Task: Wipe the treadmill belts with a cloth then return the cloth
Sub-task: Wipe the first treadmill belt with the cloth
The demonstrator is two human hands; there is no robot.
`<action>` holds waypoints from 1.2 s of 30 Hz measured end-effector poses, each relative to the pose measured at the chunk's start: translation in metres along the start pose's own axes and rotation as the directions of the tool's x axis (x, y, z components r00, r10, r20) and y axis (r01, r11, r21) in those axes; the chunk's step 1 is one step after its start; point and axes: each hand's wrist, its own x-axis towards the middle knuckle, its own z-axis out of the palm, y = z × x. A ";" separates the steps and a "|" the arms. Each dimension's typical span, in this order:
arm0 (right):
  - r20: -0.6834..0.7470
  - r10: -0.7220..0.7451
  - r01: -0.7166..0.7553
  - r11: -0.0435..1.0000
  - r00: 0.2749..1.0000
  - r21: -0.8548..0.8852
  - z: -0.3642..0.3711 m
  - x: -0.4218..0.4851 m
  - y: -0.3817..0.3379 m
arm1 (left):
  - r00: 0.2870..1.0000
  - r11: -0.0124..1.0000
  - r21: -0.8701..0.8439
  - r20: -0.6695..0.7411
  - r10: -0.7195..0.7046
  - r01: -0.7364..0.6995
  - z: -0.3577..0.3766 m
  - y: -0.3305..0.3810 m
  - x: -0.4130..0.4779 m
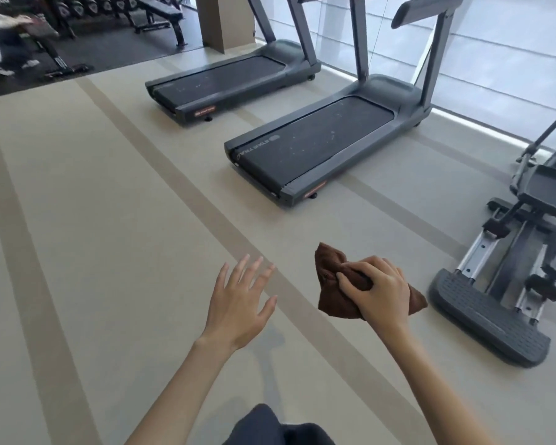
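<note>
Evidently wiping hadn't started: right hand (377, 290) gripped the cloth (329, 303), left hand (238, 303) fingers (239, 273) spread wide and empty, near belt (315, 141) and far belt (225, 77) looked speckled, well ahead.

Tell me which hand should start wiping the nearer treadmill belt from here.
Right. The right hand already grips the brown cloth and hangs on the side of the nearer treadmill belt, which shows pale specks. The left hand is open, holds nothing, and sits farther from that belt.
</note>
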 end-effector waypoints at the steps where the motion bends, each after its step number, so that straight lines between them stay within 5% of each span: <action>1: -0.003 0.004 -0.004 1.000 1.000 -0.002 0.004 0.008 0.005 | 1.000 1.000 0.005 0.020 0.016 -0.016 0.007 0.000 0.015; 9: 0.027 0.099 -0.095 0.990 0.995 -0.109 0.048 0.087 0.053 | 0.989 0.991 -0.040 0.068 0.132 -0.129 0.038 -0.014 0.163; 19: -0.021 0.014 -0.017 0.994 1.000 -0.106 0.114 0.308 0.058 | 0.995 0.994 -0.052 -0.037 0.096 -0.098 0.005 -0.086 0.368; 28: 0.160 -0.012 0.024 0.997 0.987 -0.074 0.199 0.389 0.090 | 0.997 1.000 -0.027 0.076 0.011 -0.009 0.042 -0.122 0.454; 36: 0.156 -0.085 0.091 0.995 0.984 -0.035 0.241 0.551 0.145 | 0.995 0.995 -0.038 0.024 -0.093 0.093 0.057 -0.121 0.597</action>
